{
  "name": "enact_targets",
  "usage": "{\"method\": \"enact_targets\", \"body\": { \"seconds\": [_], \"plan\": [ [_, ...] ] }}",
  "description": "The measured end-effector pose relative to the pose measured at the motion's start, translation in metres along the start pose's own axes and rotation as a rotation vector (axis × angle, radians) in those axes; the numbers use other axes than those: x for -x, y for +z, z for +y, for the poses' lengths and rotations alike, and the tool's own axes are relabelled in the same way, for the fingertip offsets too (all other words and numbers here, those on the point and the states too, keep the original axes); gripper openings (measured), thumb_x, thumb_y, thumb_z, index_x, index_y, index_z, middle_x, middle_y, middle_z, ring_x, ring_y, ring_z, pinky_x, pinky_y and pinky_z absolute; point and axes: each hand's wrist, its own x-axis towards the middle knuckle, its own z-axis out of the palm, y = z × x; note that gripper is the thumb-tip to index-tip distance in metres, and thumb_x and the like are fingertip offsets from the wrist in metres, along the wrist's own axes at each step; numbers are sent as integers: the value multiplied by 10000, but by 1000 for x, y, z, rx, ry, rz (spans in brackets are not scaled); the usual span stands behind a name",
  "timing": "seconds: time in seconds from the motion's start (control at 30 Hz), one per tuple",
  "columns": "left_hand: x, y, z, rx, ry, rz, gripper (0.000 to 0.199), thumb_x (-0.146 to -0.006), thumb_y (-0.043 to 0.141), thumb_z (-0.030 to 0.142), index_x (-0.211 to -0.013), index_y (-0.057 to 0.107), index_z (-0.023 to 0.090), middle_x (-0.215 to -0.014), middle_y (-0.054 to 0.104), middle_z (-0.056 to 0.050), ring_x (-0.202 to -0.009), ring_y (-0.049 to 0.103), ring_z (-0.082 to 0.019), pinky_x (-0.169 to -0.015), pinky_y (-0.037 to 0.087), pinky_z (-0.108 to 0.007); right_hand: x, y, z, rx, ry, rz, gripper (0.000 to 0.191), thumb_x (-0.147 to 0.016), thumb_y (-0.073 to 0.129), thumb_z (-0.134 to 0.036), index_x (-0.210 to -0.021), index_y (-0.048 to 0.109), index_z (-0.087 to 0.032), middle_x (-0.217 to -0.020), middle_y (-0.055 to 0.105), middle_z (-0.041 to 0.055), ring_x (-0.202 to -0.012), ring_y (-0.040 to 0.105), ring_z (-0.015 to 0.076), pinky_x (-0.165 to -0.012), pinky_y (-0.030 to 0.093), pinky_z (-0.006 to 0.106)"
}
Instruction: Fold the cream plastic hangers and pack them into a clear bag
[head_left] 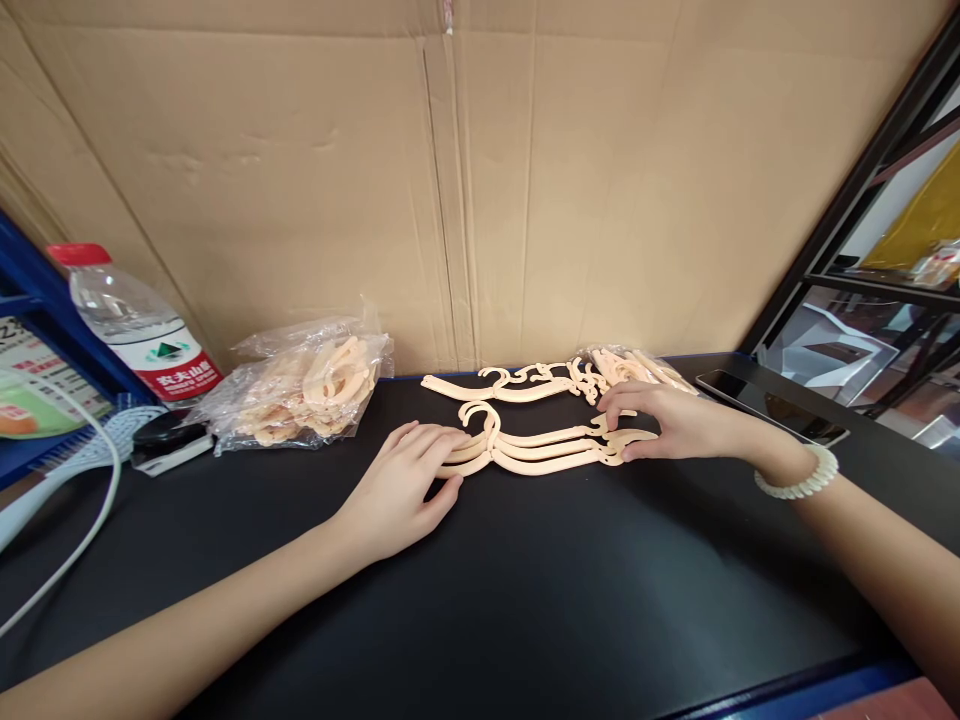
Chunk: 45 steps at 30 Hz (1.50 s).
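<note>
Several peach-coloured plastic folding clothes hangers (551,454) lie side by side on the black table, their curved hooks (484,418) toward the back. My left hand (401,485) is closed over their left arms, fingers on top and thumb in front; it hides the left tips. At the other end my right hand (671,425) has its thumb in front and its fingers behind, closed around the notched right tips. Just behind lie another hanger arm (457,390) and a row of loose peach hooks (536,373).
A clear bag of peach pieces (307,390) sits back left, another bag (641,368) behind my right hand. A bottle (142,330), a black-topped object (171,432) and a white cable (112,490) are left. A phone (772,405) lies right. Cardboard (337,180) stands behind.
</note>
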Motion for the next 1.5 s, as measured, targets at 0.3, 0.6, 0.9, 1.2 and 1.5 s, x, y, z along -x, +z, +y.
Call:
{"method": "enact_targets", "body": {
  "seconds": [0.3,0.6,0.9,1.2,1.5],
  "plan": [
    [1,0,0,-15,29,42,266,-897,451,209,-1145,545,206,-1181,646,-70,-1125,589,-255,-1065,352,-526,-1,3,-1,-9,-10,16,170,-828,661,-391,-814,667,-221,-1076,647,74,-980,627,240,-880,477,369],
    [3,2,0,-2,32,61,289,-883,463,184,-1167,517,194,-1190,643,-75,-1125,585,-240,-1064,354,-506,-3,4,-10,84,-31,123,153,-877,553,-295,-847,685,-224,-996,685,82,-963,644,257,-865,502,395],
    [2,0,1,40,37,124,269,-878,477,169,-1139,532,196,-1145,658,-63,-1077,599,-234,-1029,384,-463,-3,5,-4,134,5,224,164,-830,491,-171,-856,643,-228,-986,690,58,-932,637,243,-846,487,389],
    [2,-2,3,57,86,244,198,-899,479,153,-1083,536,200,-1045,677,-46,-981,617,-213,-976,408,-426,-2,5,-4,178,58,289,182,-839,441,-180,-874,616,-218,-956,691,55,-914,630,234,-842,475,392],
    [1,-4,5,49,97,267,158,-901,468,146,-1033,527,209,-978,667,-42,-927,617,-215,-924,425,-406,-3,6,-8,171,61,326,176,-840,453,-188,-850,624,-226,-921,704,48,-881,641,230,-830,482,386]
  ]
}}
